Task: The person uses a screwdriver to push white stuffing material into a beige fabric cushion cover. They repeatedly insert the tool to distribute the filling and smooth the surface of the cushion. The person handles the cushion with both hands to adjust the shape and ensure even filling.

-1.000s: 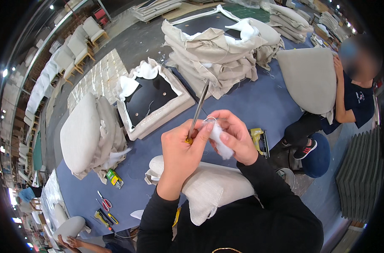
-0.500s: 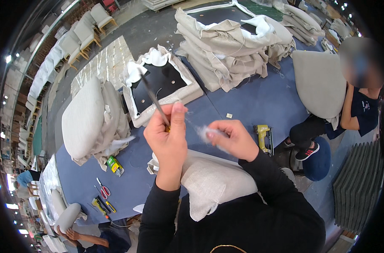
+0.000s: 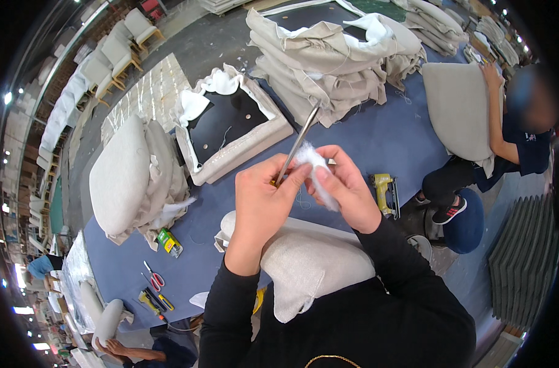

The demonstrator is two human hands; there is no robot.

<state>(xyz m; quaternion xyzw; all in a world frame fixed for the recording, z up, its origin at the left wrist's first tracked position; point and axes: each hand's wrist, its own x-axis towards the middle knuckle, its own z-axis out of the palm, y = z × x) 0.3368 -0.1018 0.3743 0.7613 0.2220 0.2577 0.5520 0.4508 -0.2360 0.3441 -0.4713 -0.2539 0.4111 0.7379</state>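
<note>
My left hand [image 3: 261, 196] is closed round a slim metal-shafted tool [image 3: 304, 132], screwdriver-like, its tip pointing up and away. A bit of yellow shows at its grip, which my fingers mostly hide. Between thumb and fingers, my right hand [image 3: 350, 193] pinches a tuft of white fibre wadding [image 3: 311, 158]. The left fingertips meet the tuft close beside the shaft. Below both hands, a beige fabric-covered cushion [image 3: 313, 264] lies against my body at the table's near edge.
On the blue table [image 3: 224, 306] are an upturned seat [image 3: 276, 130], stacked beige covers [image 3: 328, 80], padded backs [image 3: 120, 175], a yellow staple gun [image 3: 385, 193], a green box [image 3: 169, 242], and red-handled scissors [image 3: 155, 281]. At right a person [image 3: 525, 135] holds a beige panel [image 3: 454, 113].
My hands have come together, the left moving right with the tool, whose tip swung from left to right. The wadding now sits against the shaft. The person's hand has moved onto the panel's top edge.
</note>
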